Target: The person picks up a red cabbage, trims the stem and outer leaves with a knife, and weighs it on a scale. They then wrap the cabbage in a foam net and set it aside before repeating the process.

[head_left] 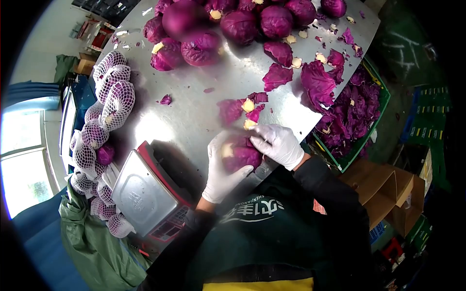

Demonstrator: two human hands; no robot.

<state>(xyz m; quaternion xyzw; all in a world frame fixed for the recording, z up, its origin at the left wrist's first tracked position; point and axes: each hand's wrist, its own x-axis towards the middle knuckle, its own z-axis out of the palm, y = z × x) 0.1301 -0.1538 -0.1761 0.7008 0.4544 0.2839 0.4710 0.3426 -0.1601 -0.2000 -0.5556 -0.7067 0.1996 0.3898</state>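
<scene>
Purple cabbage [246, 157] is cupped in the half-curled left hand [217, 173]; its right side is touched by the bent-fingered right hand [281, 145], any pinch unclear. Loose leaves [277, 76] are strewn beyond.

Gloves, pair: left glove [218, 179], right glove [282, 148], white, thin, wrist-length. Sleeves [326, 183]: long, black. Front garment [257, 245]: dark green; white printed characters [257, 208], small Latin letters, curved stroke. Band [257, 286]: yellow.
</scene>
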